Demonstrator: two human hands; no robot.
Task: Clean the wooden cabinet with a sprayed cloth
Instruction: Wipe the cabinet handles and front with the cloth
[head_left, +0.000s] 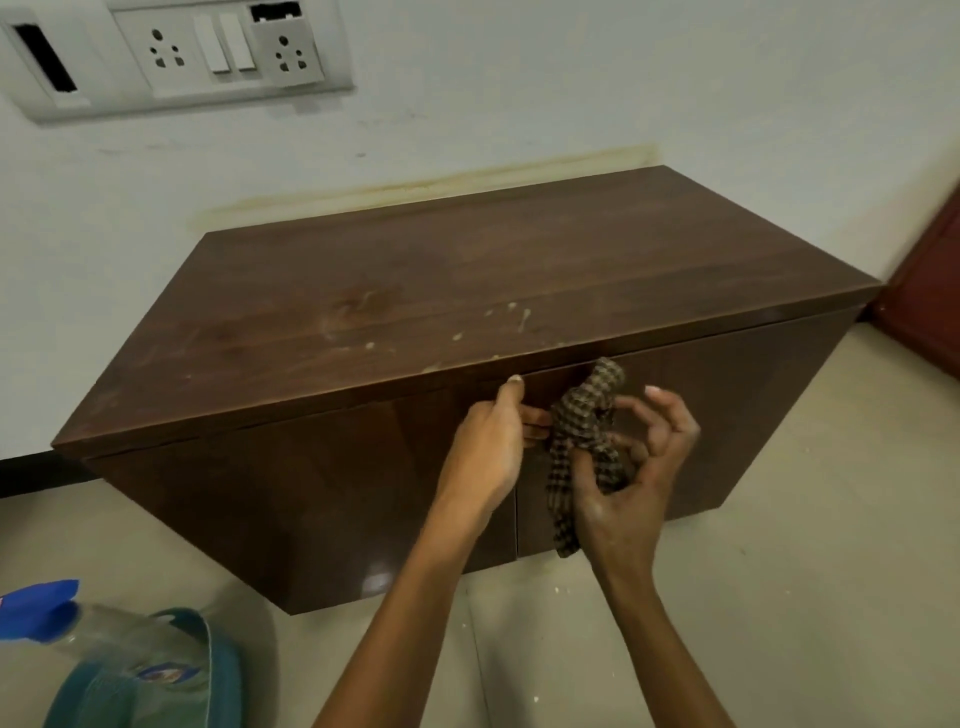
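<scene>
One checked cloth (582, 431), bunched into a loose rope, hangs in the right hand (634, 467). The thumb lies across the fabric and the fingers curl slackly about it, so the hold is a light one. The cloth's upper end stands free above the hand and its lower end dangles below the palm. The left hand (488, 447) sits just left of this grip, thumb raised against the front lip of the cabinet (363, 291) and fingertips reaching the cloth's edge. Whether they pinch the fabric or merely touch it cannot be told.

Directly behind the grip runs the seam between the cabinet's two glossy doors. The cloth hangs in front of them, and contact with the wood cannot be confirmed. Above and beyond the grip, the top panel carries pale spots (519, 312) and dull smears, which suggests that the top is not yet wiped. Dampness of the cloth cannot be seen. Well below and to the left of the grip, a spray bottle (41, 608) with a blue cap lies on a green fabric item (156, 675) on the floor (779, 597). Judged stage: the cloth is being arranged between the hands, and most of the wiping appears to be left.
</scene>
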